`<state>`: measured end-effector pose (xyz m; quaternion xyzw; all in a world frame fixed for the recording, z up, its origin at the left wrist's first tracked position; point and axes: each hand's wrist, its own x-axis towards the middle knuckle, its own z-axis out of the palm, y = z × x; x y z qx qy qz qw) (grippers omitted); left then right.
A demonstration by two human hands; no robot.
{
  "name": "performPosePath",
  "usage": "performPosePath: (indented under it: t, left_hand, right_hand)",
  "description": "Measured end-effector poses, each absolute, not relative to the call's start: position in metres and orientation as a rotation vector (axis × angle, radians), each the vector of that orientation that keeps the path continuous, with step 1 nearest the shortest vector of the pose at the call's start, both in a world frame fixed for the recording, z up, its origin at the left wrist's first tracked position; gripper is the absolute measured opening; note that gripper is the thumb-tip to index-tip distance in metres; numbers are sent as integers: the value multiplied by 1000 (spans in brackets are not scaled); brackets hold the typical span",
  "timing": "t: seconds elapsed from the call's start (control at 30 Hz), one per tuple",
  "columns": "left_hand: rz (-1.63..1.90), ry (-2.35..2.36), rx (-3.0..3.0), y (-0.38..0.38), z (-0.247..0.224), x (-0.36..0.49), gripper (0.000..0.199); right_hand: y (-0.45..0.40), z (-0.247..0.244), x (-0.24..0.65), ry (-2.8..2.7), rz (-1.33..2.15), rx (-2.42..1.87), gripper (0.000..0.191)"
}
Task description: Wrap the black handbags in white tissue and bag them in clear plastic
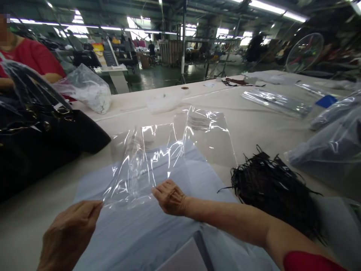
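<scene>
A clear plastic bag [141, 177] is stretched between my two hands, shiny and creased, its far part lying on the table. My left hand [72, 227] pinches its near left corner. With closed fingers my right hand [169, 197] grips the near edge further right. Under the bag spreads a pale blue sheet [121, 237]. Another clear plastic sheet [214, 139] lies flat just beyond, overlapping it or joined to it; I cannot tell which. Close to me, a white flat piece [183, 258] with a grey edge rests on the blue sheet.
Black handbags [56, 139] stand at the left, by a filled plastic bag [96, 90]. A heap of black strips [273, 188] lies right of my arm. Clear plastic packets [276, 101] and wrapped bundles [338, 128] are further right. A person in red [36, 56] is across the table.
</scene>
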<state>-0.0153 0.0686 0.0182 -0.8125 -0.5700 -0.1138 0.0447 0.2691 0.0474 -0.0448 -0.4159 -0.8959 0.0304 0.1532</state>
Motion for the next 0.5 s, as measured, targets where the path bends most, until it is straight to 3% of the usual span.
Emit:
performPosePath:
  t: [0.07,0.17,0.23,0.4,0.5]
  left_hand:
    - [-319,-1522,-2443,66,23,-15,23]
    - [-254,-1236,-2428,55,27,-9,31]
    - [-139,-1284,-2473,48,24,-5,33]
    - [41,-1717,-2602,40,11,-5,22]
    - [62,-1973,-2779,40,10,-10,28]
  right_hand:
    - [49,-44,278,-2610,76,-1247,18]
    - [48,-44,292,-2458,59,-1313,16]
    - [48,-44,297,-2375,159,-1355,15]
    - [53,-43,294,-2141,675,-1519,28]
    - [62,-40,294,-1948,1239,-1475,44]
